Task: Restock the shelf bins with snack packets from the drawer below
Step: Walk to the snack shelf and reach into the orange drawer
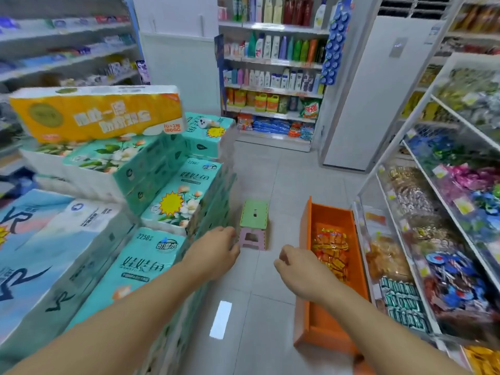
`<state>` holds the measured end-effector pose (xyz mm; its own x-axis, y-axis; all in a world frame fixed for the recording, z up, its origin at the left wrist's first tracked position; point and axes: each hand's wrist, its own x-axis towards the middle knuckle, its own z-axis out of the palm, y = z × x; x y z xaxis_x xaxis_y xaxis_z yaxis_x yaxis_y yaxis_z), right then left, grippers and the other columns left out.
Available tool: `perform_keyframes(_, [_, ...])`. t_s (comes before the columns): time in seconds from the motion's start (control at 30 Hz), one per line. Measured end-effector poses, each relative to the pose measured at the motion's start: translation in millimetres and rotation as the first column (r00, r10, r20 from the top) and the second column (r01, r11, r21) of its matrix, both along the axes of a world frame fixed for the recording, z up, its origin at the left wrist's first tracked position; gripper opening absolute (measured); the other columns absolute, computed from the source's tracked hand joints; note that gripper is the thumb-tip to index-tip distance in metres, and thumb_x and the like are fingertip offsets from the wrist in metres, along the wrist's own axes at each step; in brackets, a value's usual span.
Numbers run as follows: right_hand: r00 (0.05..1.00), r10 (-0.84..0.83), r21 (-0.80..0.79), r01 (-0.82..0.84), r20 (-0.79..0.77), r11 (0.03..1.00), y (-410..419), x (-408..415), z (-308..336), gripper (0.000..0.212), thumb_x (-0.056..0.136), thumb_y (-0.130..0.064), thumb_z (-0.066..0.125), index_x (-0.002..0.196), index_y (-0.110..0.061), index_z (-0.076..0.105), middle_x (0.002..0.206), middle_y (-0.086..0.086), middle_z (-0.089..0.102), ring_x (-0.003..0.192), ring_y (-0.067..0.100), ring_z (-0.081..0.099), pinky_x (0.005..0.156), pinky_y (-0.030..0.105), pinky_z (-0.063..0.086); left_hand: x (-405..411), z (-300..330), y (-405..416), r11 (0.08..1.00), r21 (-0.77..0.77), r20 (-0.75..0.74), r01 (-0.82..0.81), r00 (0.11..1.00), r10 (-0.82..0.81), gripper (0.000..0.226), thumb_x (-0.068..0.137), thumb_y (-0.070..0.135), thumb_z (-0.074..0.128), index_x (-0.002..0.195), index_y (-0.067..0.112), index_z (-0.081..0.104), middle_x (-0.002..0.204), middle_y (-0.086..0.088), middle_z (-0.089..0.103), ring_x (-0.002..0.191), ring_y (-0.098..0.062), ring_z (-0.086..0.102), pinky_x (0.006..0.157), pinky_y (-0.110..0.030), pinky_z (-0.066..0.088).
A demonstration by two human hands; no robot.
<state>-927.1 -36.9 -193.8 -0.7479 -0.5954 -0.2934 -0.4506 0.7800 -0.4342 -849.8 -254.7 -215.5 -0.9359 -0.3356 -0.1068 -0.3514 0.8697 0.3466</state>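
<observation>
Both arms outstretched; left hand [216, 251] fingers loosely curled, right hand [299, 269] likewise, both empty.

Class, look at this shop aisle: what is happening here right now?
A person stands in a shop aisle with both arms stretched forward. The orange drawer is pulled open at the foot of the snack shelf, with snack packets inside. The right hand hovers beside it, loosely curled and empty; the left hand holds nothing.

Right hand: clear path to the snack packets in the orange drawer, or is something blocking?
Probably yes. The orange drawer is pulled out and open-topped, and the snack packets lie uncovered. The right hand, apparently holding nothing, hovers at the drawer's left edge beside them. Nothing visible lies between.
</observation>
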Motion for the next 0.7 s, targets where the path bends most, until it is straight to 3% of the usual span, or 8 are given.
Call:
perform_keyframes(0.17, [1.0, -0.019, -0.002, 0.019, 0.023, 1.0, -22.0, -81.7, -11.6, 0.022, 0.105, -0.04, 0.043, 0.105, -0.022, 0.056, 0.103, -0.001, 0.063, 0.091, 0.018, 0.06, 0.078, 0.037, 0.054, -90.9, -15.1, -27.3, 0.999, 0.019, -0.006, 0.028, 1.0, -0.027, 0.026, 0.102, 0.04, 0.045, 0.117, 0.023, 0.058, 0.113, 0.0, 0.061, 0.103, -0.022, 0.061, 0.086, -0.039, 0.053])
perform_keyframes(0.47, [0.991, -0.115, 0.025, 0.114, 0.069, 0.993, -95.7, -236.3, -51.4, 0.021, 0.105, -0.038, 0.045, 0.101, -0.022, 0.059, 0.103, -0.001, 0.064, 0.093, 0.02, 0.061, 0.081, 0.039, 0.054, -278.1, -63.4, -99.9, 0.988, 0.083, 0.002, 0.133, 0.991, -0.134, 0.04, 0.101, 0.04, 0.047, 0.135, 0.023, 0.057, 0.131, 0.002, 0.062, 0.113, -0.019, 0.061, 0.093, -0.039, 0.055])
perform_keyframes(0.7, [0.954, -0.261, 0.03, 0.259, 0.147, 0.965, -130.7, -332.1, -58.9, 0.02, 0.101, -0.04, 0.048, 0.098, -0.024, 0.059, 0.098, -0.004, 0.063, 0.089, 0.018, 0.062, 0.082, 0.046, 0.057, -407.4, -68.9, -141.8, 0.965, 0.087, 0.051, 0.248, 0.966, -0.253, 0.035, 0.1, 0.04, 0.045, 0.127, 0.024, 0.061, 0.123, 0.003, 0.064, 0.11, -0.02, 0.062, 0.091, -0.039, 0.055])
